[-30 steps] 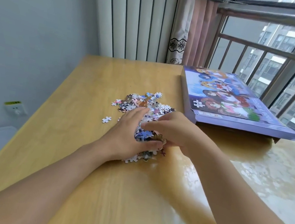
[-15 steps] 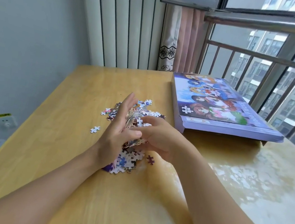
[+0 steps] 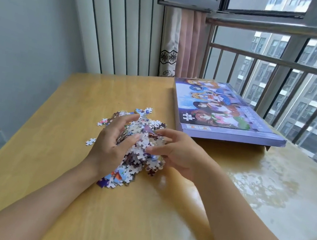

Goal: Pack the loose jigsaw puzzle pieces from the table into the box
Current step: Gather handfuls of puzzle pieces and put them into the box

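While we scoop, our left hand point(image 3: 110, 143) and right hand point(image 3: 177, 154) cup the heap of puzzle pieces point(image 3: 140, 148) from either side, fingers curled into it, near the desk point(image 3: 138, 210) middle. Step in hand looks like gathering a handful; next we'd need to lift it to the box point(image 3: 226, 112), whose lid looks closed, so it needs opening first. Box lies flat at the far right edge, long axis running away from us. One stray piece point(image 3: 90, 141) sits left of the heap.

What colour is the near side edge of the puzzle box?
Lavender purple, below a lid printed with cartoon characters; the puzzle box shows best in the head view.
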